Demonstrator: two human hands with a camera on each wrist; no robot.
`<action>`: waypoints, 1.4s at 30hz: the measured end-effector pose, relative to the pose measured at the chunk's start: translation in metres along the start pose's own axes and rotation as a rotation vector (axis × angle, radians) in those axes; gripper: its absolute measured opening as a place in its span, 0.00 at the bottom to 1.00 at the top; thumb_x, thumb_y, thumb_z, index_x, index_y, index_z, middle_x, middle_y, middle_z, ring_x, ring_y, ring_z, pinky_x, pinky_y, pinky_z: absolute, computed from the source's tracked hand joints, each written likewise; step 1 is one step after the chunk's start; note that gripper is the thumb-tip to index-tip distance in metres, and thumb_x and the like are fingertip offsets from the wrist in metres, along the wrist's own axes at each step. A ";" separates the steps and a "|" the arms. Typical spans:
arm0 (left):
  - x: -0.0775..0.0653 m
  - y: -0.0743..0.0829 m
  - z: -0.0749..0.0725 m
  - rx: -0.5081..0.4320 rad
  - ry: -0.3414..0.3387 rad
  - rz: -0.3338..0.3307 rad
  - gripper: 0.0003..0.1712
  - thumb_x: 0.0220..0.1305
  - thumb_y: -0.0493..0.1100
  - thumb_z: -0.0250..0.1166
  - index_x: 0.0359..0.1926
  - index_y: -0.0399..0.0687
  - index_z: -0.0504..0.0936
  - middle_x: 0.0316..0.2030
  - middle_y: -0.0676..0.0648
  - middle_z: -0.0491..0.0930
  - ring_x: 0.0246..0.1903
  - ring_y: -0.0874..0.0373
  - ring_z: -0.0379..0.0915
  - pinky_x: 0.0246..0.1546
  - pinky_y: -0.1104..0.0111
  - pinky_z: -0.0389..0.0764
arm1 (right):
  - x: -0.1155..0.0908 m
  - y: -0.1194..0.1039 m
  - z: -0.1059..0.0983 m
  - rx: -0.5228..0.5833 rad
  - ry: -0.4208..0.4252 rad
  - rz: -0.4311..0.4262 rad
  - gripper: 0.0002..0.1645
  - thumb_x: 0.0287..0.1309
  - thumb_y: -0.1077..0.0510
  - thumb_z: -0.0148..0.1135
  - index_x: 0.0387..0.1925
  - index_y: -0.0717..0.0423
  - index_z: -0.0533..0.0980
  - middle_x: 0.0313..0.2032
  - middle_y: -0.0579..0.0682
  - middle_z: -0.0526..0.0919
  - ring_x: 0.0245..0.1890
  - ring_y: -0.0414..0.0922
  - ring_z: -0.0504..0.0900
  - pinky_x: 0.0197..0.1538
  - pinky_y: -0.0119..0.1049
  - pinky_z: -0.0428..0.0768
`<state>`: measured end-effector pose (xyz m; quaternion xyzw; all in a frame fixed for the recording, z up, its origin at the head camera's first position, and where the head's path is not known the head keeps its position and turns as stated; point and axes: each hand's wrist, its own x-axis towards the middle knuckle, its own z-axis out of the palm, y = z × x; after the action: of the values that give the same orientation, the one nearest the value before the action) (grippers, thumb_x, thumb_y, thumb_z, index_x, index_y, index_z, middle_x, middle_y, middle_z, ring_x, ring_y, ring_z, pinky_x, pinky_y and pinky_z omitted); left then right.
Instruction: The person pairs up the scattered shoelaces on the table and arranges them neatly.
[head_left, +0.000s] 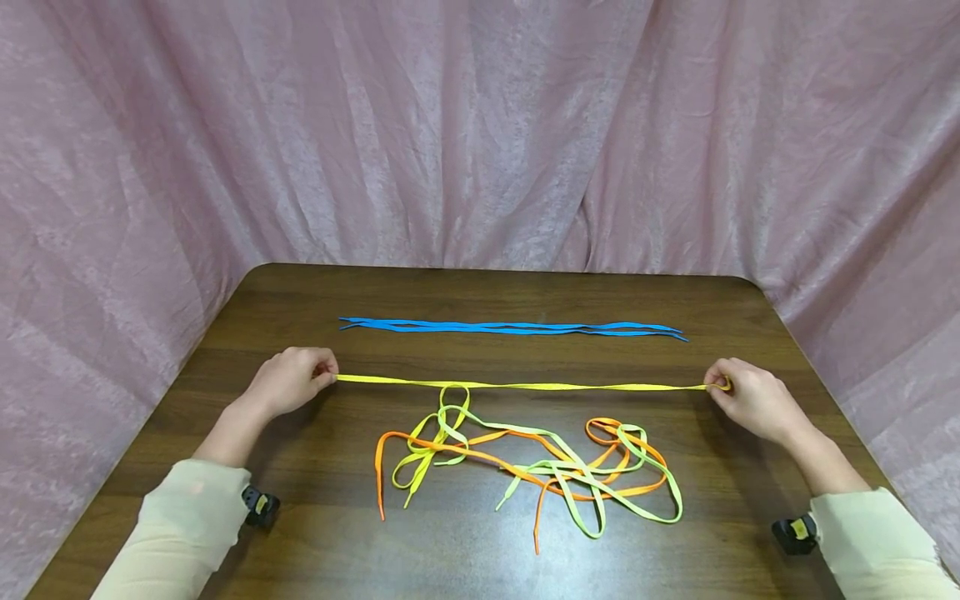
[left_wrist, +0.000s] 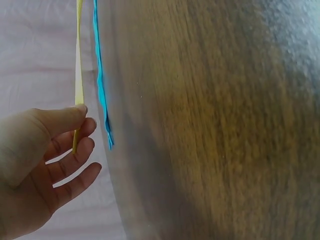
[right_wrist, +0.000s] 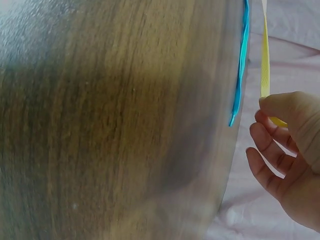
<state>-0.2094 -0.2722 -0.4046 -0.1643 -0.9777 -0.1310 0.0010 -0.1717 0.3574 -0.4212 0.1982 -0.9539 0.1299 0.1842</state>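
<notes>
A yellow shoelace (head_left: 525, 386) is stretched nearly straight across the table between both hands. My left hand (head_left: 295, 379) pinches one end between thumb and forefinger, and a short tip pokes out below the pinch in the left wrist view. At the other side my right hand (head_left: 752, 397) pinches the lace near its other end, with a short piece curling behind the thumb. Nearer to me lies a loose tangle: an orange shoelace (head_left: 487, 456), a light green shoelace (head_left: 573, 454) and a looped yellow lace (head_left: 420, 454) whose top loop meets the stretched one in the head view.
Beyond the hands, blue shoelaces (head_left: 517, 328) lie side by side, roughly straight, along the far part of the brown wooden table (head_left: 487, 292). Pink curtains (head_left: 480, 133) hang behind the table and at both sides.
</notes>
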 end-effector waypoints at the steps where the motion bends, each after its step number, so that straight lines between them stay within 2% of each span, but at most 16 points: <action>1: 0.000 0.000 0.000 0.000 0.003 -0.001 0.04 0.56 0.40 0.64 0.27 0.53 0.78 0.23 0.55 0.76 0.22 0.60 0.68 0.22 0.64 0.68 | 0.000 0.001 0.000 -0.002 -0.003 0.004 0.15 0.38 0.69 0.65 0.23 0.47 0.73 0.23 0.39 0.72 0.24 0.35 0.69 0.25 0.34 0.68; 9: -0.003 -0.006 -0.003 -0.001 0.012 -0.020 0.03 0.57 0.40 0.63 0.28 0.52 0.79 0.25 0.53 0.78 0.23 0.58 0.70 0.23 0.61 0.69 | 0.000 0.006 -0.003 -0.007 -0.021 0.018 0.10 0.40 0.67 0.63 0.24 0.50 0.75 0.22 0.40 0.75 0.22 0.36 0.71 0.24 0.37 0.69; 16: -0.004 -0.013 -0.006 0.009 0.040 -0.048 0.02 0.58 0.42 0.63 0.30 0.50 0.79 0.26 0.51 0.78 0.23 0.57 0.70 0.21 0.61 0.69 | 0.001 0.010 -0.006 -0.014 -0.020 0.009 0.10 0.40 0.68 0.65 0.25 0.51 0.76 0.22 0.42 0.77 0.22 0.36 0.71 0.24 0.38 0.70; 27: -0.003 -0.021 -0.007 0.009 0.047 -0.068 0.03 0.59 0.42 0.61 0.30 0.49 0.80 0.28 0.50 0.80 0.25 0.55 0.73 0.22 0.59 0.71 | 0.005 0.016 -0.005 -0.012 -0.014 0.004 0.10 0.40 0.69 0.65 0.25 0.52 0.77 0.23 0.42 0.77 0.24 0.38 0.73 0.26 0.38 0.71; 35: 0.002 -0.029 -0.006 0.004 0.062 -0.074 0.02 0.58 0.41 0.62 0.30 0.51 0.80 0.27 0.50 0.80 0.25 0.55 0.74 0.22 0.58 0.71 | 0.010 0.018 0.000 -0.017 0.018 -0.037 0.11 0.39 0.70 0.65 0.24 0.52 0.76 0.22 0.41 0.74 0.23 0.38 0.72 0.25 0.37 0.71; 42: 0.012 -0.035 0.000 0.010 0.093 -0.106 0.03 0.55 0.43 0.63 0.26 0.54 0.79 0.24 0.53 0.77 0.25 0.54 0.73 0.20 0.59 0.69 | 0.019 0.018 0.002 -0.003 -0.032 0.004 0.10 0.42 0.70 0.60 0.25 0.53 0.74 0.21 0.41 0.73 0.22 0.37 0.69 0.23 0.35 0.67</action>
<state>-0.2321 -0.3007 -0.4133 -0.1058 -0.9845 -0.1337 0.0405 -0.1961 0.3665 -0.4185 0.1981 -0.9573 0.1257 0.1687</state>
